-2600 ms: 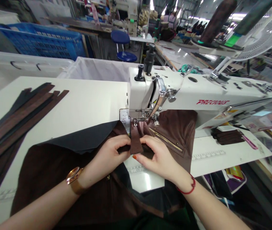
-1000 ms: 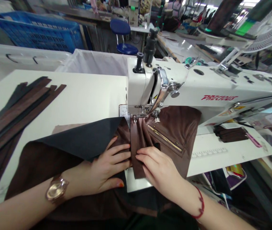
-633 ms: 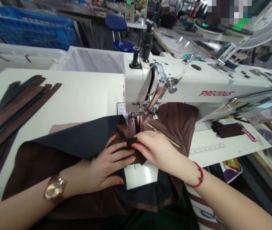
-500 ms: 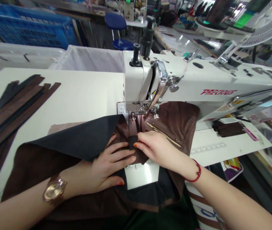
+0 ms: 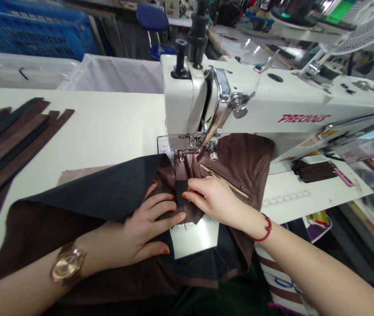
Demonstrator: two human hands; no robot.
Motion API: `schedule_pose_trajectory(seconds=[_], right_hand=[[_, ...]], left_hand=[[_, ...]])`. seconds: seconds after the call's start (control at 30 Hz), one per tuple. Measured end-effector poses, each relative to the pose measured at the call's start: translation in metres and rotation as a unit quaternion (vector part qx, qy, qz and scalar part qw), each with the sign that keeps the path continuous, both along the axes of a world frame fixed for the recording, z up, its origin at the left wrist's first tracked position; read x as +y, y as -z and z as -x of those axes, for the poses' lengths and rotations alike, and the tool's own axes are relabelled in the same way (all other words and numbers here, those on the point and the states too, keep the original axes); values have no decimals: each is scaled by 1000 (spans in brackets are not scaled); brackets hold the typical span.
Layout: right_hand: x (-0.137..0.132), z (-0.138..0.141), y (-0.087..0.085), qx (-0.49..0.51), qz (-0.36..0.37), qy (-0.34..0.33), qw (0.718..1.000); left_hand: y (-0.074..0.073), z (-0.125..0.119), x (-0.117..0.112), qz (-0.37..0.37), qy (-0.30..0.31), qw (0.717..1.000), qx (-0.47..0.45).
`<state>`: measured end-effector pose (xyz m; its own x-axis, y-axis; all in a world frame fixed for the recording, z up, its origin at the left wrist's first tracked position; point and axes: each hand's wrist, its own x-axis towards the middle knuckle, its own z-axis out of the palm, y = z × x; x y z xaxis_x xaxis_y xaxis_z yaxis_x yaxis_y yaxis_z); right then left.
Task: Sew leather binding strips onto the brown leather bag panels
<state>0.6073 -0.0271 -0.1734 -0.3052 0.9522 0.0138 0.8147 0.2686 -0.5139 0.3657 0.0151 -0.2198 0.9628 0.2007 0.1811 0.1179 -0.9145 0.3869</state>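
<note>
Brown leather-like fabric with a black reverse side lies under the sewing machine's presser foot. A brass zipper crosses it on the right. My left hand rests on the fabric, fingers spread, with its fingertips beside a small black strip end. Thumb and forefinger of my right hand pinch that strip end at its right edge, just in front of the foot. Below both hands, the white table shows through a gap in the fabric. The needle tip is too small to make out.
The white sewing machine stands across the table. Brown and black strips lie at the left. To the right are a clear ruler, a dark bundle and a pink tool. A white-lined bin stands behind.
My left fingertips have slid slightly down and away from the black strip end, so more of it shows. My right hand keeps its pinch. The camera view has shifted a little.
</note>
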Motion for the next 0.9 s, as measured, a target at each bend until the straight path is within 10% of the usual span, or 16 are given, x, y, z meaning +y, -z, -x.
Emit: schedule_pose_trajectory(seconds=[0.9], right_hand=[[-42, 7, 10, -84, -162, -103, 978]], left_hand=[[-9, 4, 1, 7, 26, 1000, 4]])
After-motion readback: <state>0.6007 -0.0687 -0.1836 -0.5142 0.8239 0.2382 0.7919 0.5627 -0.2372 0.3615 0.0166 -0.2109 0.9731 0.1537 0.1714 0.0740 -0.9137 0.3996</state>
